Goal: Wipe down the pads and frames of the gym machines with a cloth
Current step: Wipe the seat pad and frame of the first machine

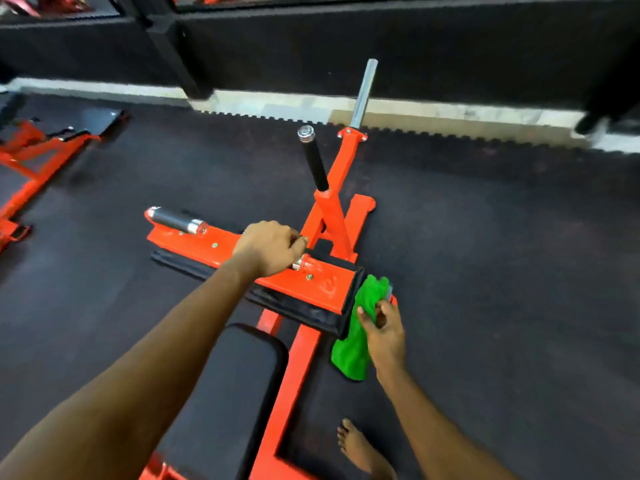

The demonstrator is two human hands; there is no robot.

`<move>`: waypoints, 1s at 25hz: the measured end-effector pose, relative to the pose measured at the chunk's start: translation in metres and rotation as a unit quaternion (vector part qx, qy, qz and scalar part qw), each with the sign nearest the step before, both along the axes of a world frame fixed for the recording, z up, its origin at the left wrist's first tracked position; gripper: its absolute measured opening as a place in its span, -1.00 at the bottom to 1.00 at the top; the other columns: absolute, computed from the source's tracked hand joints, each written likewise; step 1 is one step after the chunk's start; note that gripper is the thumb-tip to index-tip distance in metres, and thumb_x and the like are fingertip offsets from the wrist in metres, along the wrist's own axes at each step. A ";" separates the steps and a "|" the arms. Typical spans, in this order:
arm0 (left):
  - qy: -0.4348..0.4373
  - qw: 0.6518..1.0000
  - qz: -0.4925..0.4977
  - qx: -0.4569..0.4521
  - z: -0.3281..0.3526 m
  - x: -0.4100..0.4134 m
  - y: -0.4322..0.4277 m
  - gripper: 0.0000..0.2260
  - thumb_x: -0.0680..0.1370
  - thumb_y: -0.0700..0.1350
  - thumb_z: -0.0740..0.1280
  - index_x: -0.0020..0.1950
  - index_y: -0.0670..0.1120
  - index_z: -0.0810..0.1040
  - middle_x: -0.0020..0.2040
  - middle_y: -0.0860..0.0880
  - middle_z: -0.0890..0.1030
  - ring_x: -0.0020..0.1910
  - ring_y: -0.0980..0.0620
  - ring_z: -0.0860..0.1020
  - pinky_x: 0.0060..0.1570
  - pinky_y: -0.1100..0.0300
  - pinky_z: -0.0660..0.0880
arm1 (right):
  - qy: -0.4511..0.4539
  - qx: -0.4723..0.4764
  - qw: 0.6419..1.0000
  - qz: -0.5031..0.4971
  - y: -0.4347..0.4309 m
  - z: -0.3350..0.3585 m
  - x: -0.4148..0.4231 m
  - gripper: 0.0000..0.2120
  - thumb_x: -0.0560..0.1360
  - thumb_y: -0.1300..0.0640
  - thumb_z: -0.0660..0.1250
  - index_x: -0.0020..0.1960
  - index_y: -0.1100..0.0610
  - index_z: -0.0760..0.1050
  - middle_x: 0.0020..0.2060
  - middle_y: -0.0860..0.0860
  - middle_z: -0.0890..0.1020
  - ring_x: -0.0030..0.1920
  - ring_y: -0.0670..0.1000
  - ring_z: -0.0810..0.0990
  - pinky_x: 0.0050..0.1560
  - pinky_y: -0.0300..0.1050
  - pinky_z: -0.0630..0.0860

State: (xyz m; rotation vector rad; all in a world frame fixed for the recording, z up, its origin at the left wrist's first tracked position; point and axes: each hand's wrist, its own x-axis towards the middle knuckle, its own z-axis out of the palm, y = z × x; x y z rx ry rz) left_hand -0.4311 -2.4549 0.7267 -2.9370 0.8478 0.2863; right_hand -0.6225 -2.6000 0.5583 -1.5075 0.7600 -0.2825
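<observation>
Two bare hands work on a gym machine at mid-frame. The left hand (270, 249), reaching in from the lower left, has its fingers curled around a short handle (304, 263) fixed to the orange plate (322, 287). Only the handle's chrome end shows past the knuckles.

Right of centre, the right hand (384, 332) pinches a green cloth (351, 351) between thumb and fingers, holding it against the right-hand end of the black pad (304, 308) under the plate. The cloth bunches above the hand and hangs down below it, just beside the orange beam (298, 362) that runs toward the bottom edge.

A black seat pad (235, 375) lies beside that beam at lower centre, partly crossed by the left forearm. At the plate's left end sits a left handle (176, 220) with a black grip and chrome collar. Above centre, an upright handle (313, 161), also black-gripped, rises from the orange column, next to a bare chrome post (363, 91).

A bare foot (360, 448) stands on the dark rubber floor (502, 271) at the lower right, near the beam. A second orange machine (34, 150) stands well apart at the left edge.
</observation>
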 end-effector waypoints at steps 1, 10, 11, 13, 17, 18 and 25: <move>-0.032 0.999 -0.037 -0.010 -0.005 0.003 0.003 -0.52 0.54 0.21 -0.02 -0.18 0.02 0.62 -0.13 0.01 0.67 -0.02 -0.14 0.59 -0.17 0.09 0.41 | -0.004 -0.016 1.000 -0.016 0.002 -0.004 0.009 -0.81 0.49 0.12 0.48 0.07 0.01 0.54 -0.05 -0.03 0.49 0.01 0.04 0.51 0.15 -0.05 0.44; -0.052 0.996 -0.079 -0.006 -0.009 0.008 0.004 -0.45 0.54 0.25 -0.11 -0.10 0.04 0.61 -0.18 -0.01 0.65 -0.07 -0.14 0.57 -0.20 0.06 0.39 | 0.072 -0.054 0.992 -0.085 0.002 0.012 0.046 -0.88 0.56 0.09 0.36 -0.09 0.09 0.44 -0.21 0.01 0.57 -0.09 0.19 0.57 -0.07 0.07 0.45; -0.035 0.997 -0.074 0.001 -0.008 0.009 0.003 -0.44 0.54 0.26 -0.12 -0.07 0.04 0.63 -0.17 -0.03 0.66 -0.09 -0.17 0.59 -0.21 0.06 0.39 | 0.061 -0.066 0.994 -0.070 0.000 0.017 0.041 -0.85 0.52 0.05 0.38 -0.11 0.08 0.44 -0.23 0.01 0.59 -0.12 0.16 0.57 -0.09 0.07 0.45; -0.001 0.997 -0.067 0.023 -0.003 0.009 0.000 -0.46 0.60 0.23 -0.08 -0.07 0.01 0.64 -0.15 -0.06 0.65 -0.08 -0.19 0.59 -0.16 0.04 0.42 | 0.042 -0.084 0.996 -0.008 0.002 0.030 0.028 -0.83 0.48 0.05 0.43 -0.10 0.06 0.46 -0.21 -0.01 0.61 -0.14 0.08 0.56 -0.08 0.02 0.44; 0.045 0.993 -0.081 0.073 0.006 0.007 -0.008 -0.52 0.67 0.12 -0.04 -0.08 -0.05 0.62 -0.20 0.01 0.47 -0.06 -0.09 0.47 0.00 0.01 0.38 | 0.028 -0.001 0.994 0.103 -0.006 0.037 0.002 -0.67 0.37 0.00 0.51 0.09 0.01 0.53 -0.03 -0.06 0.67 -0.01 -0.01 0.63 0.06 -0.05 0.54; 0.050 0.992 -0.085 0.078 0.007 0.007 -0.008 -0.52 0.67 0.11 -0.04 -0.08 -0.07 0.61 -0.20 0.02 0.44 -0.06 -0.09 0.46 -0.01 0.02 0.36 | 0.027 0.031 0.991 0.127 -0.012 0.037 -0.001 -0.65 0.38 0.03 0.54 0.13 0.01 0.55 -0.01 -0.06 0.68 0.00 -0.03 0.64 0.07 -0.08 0.55; 0.025 0.996 -0.083 0.023 0.003 0.010 -0.002 -0.51 0.67 0.17 0.00 -0.33 -0.03 0.44 -0.28 -0.04 0.52 -0.24 -0.12 0.50 -0.16 0.03 0.38 | 0.014 -0.082 0.996 0.035 0.030 0.016 0.004 -0.43 0.59 -0.12 0.27 0.53 0.06 0.27 0.42 -0.12 0.31 0.46 -0.06 0.25 0.48 -0.18 0.17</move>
